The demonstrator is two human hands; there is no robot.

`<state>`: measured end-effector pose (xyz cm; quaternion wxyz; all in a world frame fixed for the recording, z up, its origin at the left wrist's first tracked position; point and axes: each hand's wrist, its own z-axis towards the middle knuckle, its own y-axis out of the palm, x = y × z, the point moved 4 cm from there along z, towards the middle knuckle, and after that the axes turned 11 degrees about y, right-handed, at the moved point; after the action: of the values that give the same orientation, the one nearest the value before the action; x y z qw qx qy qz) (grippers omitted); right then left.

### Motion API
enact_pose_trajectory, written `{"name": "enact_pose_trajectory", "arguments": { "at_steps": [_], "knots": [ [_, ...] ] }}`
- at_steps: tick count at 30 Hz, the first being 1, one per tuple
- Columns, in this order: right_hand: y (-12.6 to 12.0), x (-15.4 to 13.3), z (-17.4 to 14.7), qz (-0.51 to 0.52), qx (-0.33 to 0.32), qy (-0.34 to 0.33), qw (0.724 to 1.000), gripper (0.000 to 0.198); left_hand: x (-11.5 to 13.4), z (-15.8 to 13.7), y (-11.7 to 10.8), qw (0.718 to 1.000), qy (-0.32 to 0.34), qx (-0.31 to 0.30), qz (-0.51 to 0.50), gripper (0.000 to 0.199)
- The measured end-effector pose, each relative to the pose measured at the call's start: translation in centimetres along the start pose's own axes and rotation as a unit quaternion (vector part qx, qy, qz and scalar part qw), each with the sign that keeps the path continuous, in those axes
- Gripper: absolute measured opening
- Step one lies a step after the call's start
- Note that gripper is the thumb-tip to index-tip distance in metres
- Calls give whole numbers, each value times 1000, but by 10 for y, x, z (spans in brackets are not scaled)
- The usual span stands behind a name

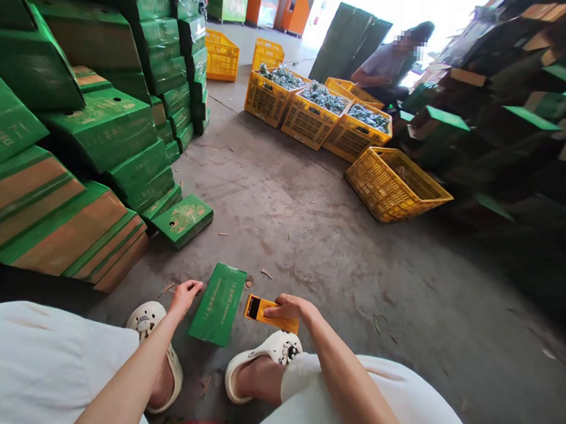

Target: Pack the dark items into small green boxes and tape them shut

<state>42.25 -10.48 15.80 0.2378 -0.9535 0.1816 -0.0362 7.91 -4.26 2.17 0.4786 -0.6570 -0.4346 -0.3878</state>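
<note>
A small green carton (217,304) with pale printed characters lies on the floor between my feet. My left hand (184,299) is just beyond its left edge, thumb and fingertips drawn together in a pinch; whatever may be between them is too small to make out. On the carton's other side, my right hand (287,307) grips a flat orange-yellow handheld tool (253,308) with a dark window at its left end. The tool is held above the floor near my right shoe, apart from the carton; its exact kind does not show.
Green cartons (110,125) are stacked at left, one single carton (183,220) by their foot. Yellow crates (308,121) of small wrapped items stand ahead, a tilted crate (394,187) nearer. A person (385,71) sits behind them. More cartons (442,122) pile up at right.
</note>
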Motion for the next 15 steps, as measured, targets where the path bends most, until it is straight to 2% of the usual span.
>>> {"name": "enact_pose_trajectory", "arguments": {
  "at_steps": [4,7,9,12,15],
  "knots": [
    [2,-14,11,-5,2,7,1000,43,-9,-3,17,999,-23,10,21,52],
    [3,-21,16,-5,6,6,1000,45,-11,-6,16,995,-44,55,69,65],
    [4,-24,17,-7,8,-4,1000,45,-5,-10,14,990,-38,74,111,63],
    [5,-26,18,-5,10,-14,1000,44,20,-25,28,985,30,59,157,52],
    [5,-26,16,10,12,-13,1000,43,51,-51,57,957,115,14,266,66]
  ]
}}
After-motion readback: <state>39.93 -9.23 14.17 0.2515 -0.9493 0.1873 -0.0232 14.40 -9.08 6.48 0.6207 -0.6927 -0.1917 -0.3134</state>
